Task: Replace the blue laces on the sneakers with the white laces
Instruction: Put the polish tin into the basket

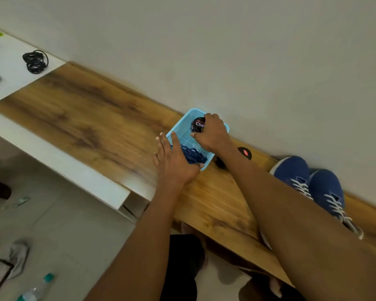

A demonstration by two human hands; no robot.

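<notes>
While the left hand [174, 161] lies flat with straight fingers against the near left side of the light blue basket [183, 124], the right hand [212, 132] reaches into the basket from the right, its fingers curled round a black round tin [197, 124] at the far end. The blue laces [192, 154] lie bunched in the basket's near corner, partly under the left hand's fingers. The basket stands on the wooden surface [91, 118], close to the wall. To the right, behind the right forearm, the two blue sneakers [308, 181] stand side by side with the white laces [300, 185] threaded through them. A small dark object [245, 152] with a red mark, possibly a lid, lies just beside the basket.
</notes>
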